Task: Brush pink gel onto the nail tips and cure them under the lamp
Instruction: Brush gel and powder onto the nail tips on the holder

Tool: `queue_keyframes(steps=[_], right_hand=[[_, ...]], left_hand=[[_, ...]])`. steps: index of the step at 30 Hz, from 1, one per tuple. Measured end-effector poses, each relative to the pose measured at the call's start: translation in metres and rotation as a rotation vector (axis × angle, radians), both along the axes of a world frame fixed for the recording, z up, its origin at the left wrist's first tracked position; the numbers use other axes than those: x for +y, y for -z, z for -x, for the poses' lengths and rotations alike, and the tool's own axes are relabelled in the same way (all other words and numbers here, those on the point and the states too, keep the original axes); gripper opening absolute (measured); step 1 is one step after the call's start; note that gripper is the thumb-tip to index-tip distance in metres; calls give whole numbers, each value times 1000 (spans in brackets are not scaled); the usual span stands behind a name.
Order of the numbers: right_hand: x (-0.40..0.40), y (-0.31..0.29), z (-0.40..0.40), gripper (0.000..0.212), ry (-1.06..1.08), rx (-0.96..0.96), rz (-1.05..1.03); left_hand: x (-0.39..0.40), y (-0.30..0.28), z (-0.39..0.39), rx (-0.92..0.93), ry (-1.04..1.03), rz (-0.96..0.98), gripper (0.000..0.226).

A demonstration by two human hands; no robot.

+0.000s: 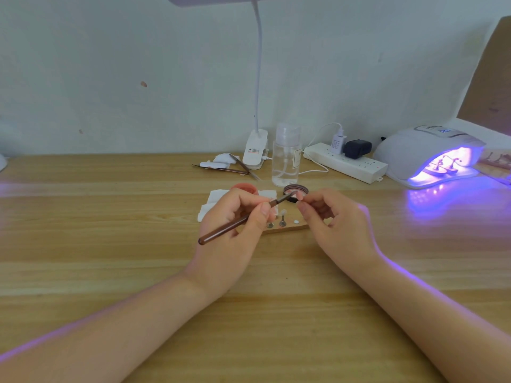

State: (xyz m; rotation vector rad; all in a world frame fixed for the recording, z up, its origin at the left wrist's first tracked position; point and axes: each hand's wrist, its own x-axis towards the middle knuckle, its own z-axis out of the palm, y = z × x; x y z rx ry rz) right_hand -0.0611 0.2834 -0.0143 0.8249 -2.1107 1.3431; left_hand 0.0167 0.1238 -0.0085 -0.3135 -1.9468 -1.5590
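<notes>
Your left hand (235, 217) grips the brush (243, 218), bristles at the nail tip (299, 197) pinched in your right hand (331, 217), gel pot (295, 190) just behind.

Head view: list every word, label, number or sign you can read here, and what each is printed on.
Nothing reads clearly enough to quote.
Desk lamp clip base: an orange and dark printed label, too blurred to read.
Curing lamp: a lit display on top, digits too small to read.
White plug adapter: fine print, illegible.
Clear bottle: a label at its right edge, unreadable.

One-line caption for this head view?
Left hand brushes a nail tip pinched by right hand; lamp glows.
</notes>
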Motion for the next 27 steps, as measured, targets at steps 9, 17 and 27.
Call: queue_keyframes(steps=[9, 17, 27], right_hand=[[0, -1, -1, 4, -6, 15, -8], [-1, 0, -1, 8, -10, 4, 17], [-1, 1, 0, 11, -4, -2, 17]], left_hand=[[1, 1, -1, -21, 20, -6, 10], [1, 2, 1, -3, 1, -90, 12], [2, 3, 0, 20, 24, -54, 13]])
